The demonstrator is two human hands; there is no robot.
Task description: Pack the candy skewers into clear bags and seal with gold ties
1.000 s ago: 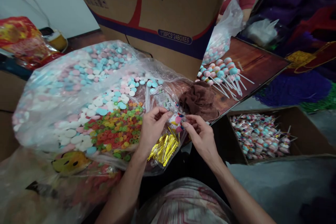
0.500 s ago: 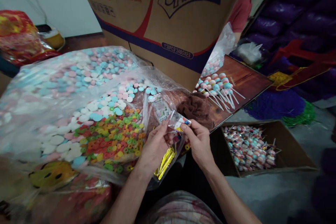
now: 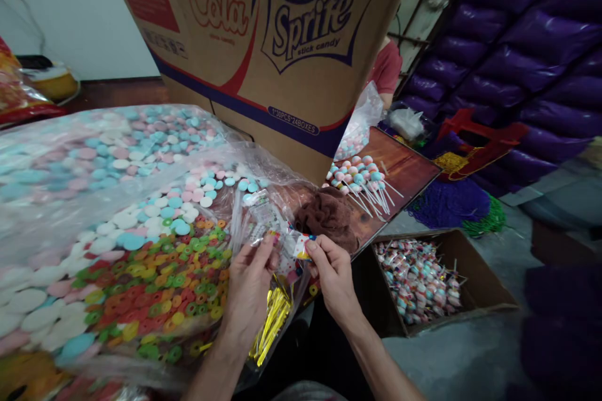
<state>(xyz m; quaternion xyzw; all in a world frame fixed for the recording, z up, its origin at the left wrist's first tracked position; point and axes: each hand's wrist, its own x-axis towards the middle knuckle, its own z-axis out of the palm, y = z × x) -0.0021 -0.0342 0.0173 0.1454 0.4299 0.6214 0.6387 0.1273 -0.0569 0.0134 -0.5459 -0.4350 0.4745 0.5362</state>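
Observation:
A small see-through printed plastic bag [image 3: 301, 245], with coloured spots, is stretched between my hands. My right hand [image 3: 332, 269] pinches its right end between thumb and fingers. My left hand [image 3: 254, 272] is closed with thumb against fingers at the bag's left end. Just behind my left hand lie more see-through bags [image 3: 263, 213]. Below my hands rests a bundle of gold twist ties [image 3: 273, 322] in plastic. Ring-shaped gummies [image 3: 164, 294] in red, orange, yellow and green are heaped to the left, beside pastel round marshmallows [image 3: 155, 131] on plastic sheeting.
A large cardboard carton [image 3: 226, 69] stands behind. Marshmallow sticks [image 3: 369, 182] lie on the table, near a brown cloth [image 3: 324, 216]. An open box [image 3: 484, 307] of wrapped sticks is on the floor at right. A person's red sleeve [image 3: 389, 66] shows behind the carton.
The view has swung right and up, so everything sits further left and more of the carton shows. My hands stay on the small bag, which is now stretched out more sideways between them.

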